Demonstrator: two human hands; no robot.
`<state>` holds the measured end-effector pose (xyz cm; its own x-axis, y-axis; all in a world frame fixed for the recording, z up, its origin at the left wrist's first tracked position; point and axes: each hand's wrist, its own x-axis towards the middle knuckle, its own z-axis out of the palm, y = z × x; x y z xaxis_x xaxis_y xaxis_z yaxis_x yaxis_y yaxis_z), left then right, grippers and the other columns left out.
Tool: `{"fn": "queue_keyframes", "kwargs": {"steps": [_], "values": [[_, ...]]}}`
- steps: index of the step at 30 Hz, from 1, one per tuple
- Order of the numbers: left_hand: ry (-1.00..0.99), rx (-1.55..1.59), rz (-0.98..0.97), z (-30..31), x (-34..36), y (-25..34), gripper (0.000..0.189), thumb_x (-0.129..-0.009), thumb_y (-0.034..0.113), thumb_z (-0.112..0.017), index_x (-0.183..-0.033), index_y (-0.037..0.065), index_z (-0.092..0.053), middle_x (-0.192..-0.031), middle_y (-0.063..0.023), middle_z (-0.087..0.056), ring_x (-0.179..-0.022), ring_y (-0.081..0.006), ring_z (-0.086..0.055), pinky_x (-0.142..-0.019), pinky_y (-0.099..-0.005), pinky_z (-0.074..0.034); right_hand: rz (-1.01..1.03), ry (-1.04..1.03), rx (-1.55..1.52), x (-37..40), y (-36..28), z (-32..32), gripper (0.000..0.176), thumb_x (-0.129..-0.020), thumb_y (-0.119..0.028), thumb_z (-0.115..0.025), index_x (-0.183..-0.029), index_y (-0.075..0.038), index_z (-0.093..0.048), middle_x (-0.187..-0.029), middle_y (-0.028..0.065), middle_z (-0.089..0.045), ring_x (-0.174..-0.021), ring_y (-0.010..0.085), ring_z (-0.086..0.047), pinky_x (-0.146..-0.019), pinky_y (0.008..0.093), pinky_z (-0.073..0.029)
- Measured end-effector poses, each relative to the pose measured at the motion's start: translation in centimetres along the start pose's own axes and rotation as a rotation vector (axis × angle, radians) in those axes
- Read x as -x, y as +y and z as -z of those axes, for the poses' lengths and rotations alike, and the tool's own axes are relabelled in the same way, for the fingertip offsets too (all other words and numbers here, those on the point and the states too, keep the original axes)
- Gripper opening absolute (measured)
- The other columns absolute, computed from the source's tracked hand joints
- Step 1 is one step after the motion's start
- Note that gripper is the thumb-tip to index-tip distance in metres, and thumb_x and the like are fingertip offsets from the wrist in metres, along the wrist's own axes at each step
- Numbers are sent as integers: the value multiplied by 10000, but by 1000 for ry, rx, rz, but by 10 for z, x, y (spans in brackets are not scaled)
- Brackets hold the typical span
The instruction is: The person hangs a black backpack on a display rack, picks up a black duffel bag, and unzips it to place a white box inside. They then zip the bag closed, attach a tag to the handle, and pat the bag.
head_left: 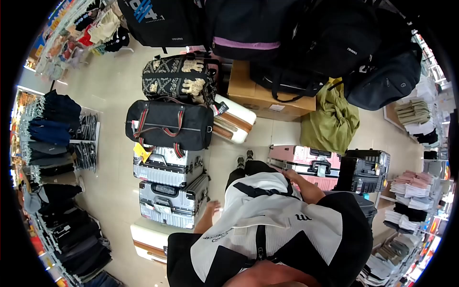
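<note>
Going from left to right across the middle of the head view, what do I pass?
Rack of dark clothes → stacked silver suitcases → the person's shoes → pink suitcase → black hard case → stacks of folded clothes.

Stacked silver suitcase (173, 204); pink suitcase (306, 159)

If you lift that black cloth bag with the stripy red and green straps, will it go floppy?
Probably a bit floppy: the black fabric duffel bag with red-and-green striped straps has soft-looking sides, though it looks filled out. Pushed, it might slide, since it sits on top of the ribbed silver hard-shell suitcase, whose lid looks smooth.
</note>
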<state>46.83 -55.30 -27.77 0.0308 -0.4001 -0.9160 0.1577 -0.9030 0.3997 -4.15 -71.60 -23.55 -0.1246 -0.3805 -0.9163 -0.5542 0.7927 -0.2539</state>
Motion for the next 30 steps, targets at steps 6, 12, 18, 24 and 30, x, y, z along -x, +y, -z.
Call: {"fn": "queue_keyframes", "kwargs": {"steps": [6, 12, 18, 24, 30], "values": [[-171, -132, -320, -95, -90, 140, 359, -976, 350, -464, -1074, 51, -636, -892, -39, -661, -702, -114, -599, -597, -277, -496, 686, 209, 163, -44, -20, -25, 332, -927, -268, -500, -702, -65, -637, -639, 95, -610, -585, 217, -599, -520, 342, -458], [-113, 12, -580, -144, -68, 281, 254, -993, 256, -452, -1140, 88, -571, -1011, -46, -665, -821, -134, -634, -688, -288, -519, 388, -88, -521, -27, -81, 1, 185, -926, -215, -515, -935, -86, -648, -851, 74, -645, -729, 134, -591, -567, 267, -466], [112, -17, -296, -133, -78, 290, 228, -979, 274, -453, -1020, 99, -594, -945, -34, -667, -828, -115, -631, -695, -300, -525, 516, 16, -511, -109, 12, 20, 289, -933, -258, -460, -830, -82, -664, -756, 58, -635, -665, 141, -600, -527, 286, -458], [331, -787, -372, -127, -136, 166, 426, -905, 348, -461, -1134, 33, -634, -1160, -244, -624, -1078, -399, -590, -935, -464, -459, 137, 113, -459, -60, 57, 28, 228, -919, -294, -526, -837, -102, -617, -675, 32, -585, -555, 143, -549, -479, 284, -439], [373, -98, -326, -93, -99, 167, 255, -919, 257, -513, -1028, 78, -658, -989, -104, -675, -818, -199, -625, -727, -320, -484, 45, -55, -490, -65, -1, 44, 205, -933, -243, -489, -892, -86, -614, -726, 45, -598, -566, 145, -542, -489, 275, -453]]}}
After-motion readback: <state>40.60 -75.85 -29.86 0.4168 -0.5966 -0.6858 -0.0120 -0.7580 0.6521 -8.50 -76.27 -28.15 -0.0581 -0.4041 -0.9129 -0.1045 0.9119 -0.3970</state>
